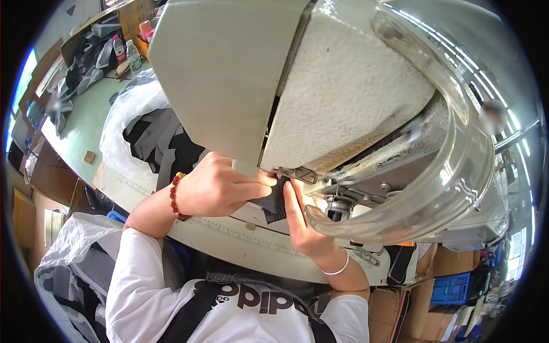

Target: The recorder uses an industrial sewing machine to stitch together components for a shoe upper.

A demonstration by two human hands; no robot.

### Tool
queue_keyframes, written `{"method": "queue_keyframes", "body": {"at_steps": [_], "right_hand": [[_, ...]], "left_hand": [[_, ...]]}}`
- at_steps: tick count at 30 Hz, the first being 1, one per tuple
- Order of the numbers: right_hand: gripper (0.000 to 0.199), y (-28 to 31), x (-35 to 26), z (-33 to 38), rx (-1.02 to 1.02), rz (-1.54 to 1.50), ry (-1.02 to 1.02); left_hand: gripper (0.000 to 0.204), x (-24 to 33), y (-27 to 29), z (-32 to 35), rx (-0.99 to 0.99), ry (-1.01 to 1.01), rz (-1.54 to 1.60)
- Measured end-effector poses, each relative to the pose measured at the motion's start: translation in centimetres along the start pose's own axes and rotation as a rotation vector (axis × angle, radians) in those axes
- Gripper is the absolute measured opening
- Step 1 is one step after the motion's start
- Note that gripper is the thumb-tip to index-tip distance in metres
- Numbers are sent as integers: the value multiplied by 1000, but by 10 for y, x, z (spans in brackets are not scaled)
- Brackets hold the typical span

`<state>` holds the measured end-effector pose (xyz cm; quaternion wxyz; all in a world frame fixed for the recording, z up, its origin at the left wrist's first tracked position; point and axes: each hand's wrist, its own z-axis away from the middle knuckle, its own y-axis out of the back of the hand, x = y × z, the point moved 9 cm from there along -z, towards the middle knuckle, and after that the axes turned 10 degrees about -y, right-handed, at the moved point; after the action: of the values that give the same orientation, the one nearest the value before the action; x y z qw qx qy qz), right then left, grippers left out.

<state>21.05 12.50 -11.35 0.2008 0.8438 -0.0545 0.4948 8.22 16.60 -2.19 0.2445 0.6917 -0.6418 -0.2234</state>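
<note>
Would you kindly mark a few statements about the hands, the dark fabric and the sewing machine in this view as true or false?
1. Both hands hold a small piece of dark ribbed fabric under the large off-white sewing machine. True.
2. The left hand wears a silver bangle. False: its wrist carries a red beaded bracelet; the thin silver bangle is on the right wrist.
3. The right hand rests flat on the table, away from the fabric. False: its fingers reach up to the fabric's edge.
4. A clear plastic bag of dark fabric pieces lies on the table to the left. True.
5. A clear curved plastic guard arcs around the machine. True.
</note>
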Motion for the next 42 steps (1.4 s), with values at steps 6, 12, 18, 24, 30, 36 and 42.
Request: {"method": "queue_keyframes", "body": {"at_steps": [6, 12, 18, 24, 30, 36, 42], "right_hand": [[29, 18, 45, -3, 188, -913, -465], [18, 20, 45, -5, 332, -940, -479], [25, 17, 36, -4, 319, -906, -458], [19, 23, 42, -4, 289, -919, -449], [23, 24, 44, -1, 277, -900, -382], [30, 22, 41, 1, 241, -939, -396], [36, 22, 39, 1, 218, -899, -411]], "left_hand": [[29, -2, 3, -1, -19, 13, 16], [26, -13, -3, 19, 130, 200, 162], [25, -18, -9, 26, 149, 251, 167], [19, 17, -3, 1, -83, 24, -46], [17, 28, -1, -8, -117, -20, -104], [14, -2, 3, 5, -37, 243, 58], [18, -2, 6, 4, 31, 241, 132]]}}
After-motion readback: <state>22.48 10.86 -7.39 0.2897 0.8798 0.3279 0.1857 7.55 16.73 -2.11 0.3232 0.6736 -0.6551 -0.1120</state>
